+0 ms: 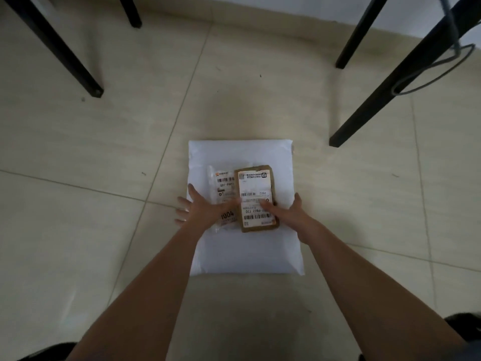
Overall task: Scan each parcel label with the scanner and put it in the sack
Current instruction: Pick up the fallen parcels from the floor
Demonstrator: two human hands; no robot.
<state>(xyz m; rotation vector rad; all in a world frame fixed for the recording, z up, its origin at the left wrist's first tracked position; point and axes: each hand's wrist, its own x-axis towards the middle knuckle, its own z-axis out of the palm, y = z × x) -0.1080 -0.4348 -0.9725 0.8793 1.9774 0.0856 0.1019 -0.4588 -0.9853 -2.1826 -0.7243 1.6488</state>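
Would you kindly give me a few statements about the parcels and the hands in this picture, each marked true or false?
1. A brown parcel lies on top of a large white parcel. True.
2. The large white parcel rests on a table. False: it lies on the tiled floor, between black furniture legs.
3. The left hand has its fingers spread, resting on the clear labelled packet. True.
4. The right hand holds a scanner. False: no scanner shows; it rests on the brown parcel and the white one.
5. The brown parcel has no label. False: a white label with barcodes covers most of its top.
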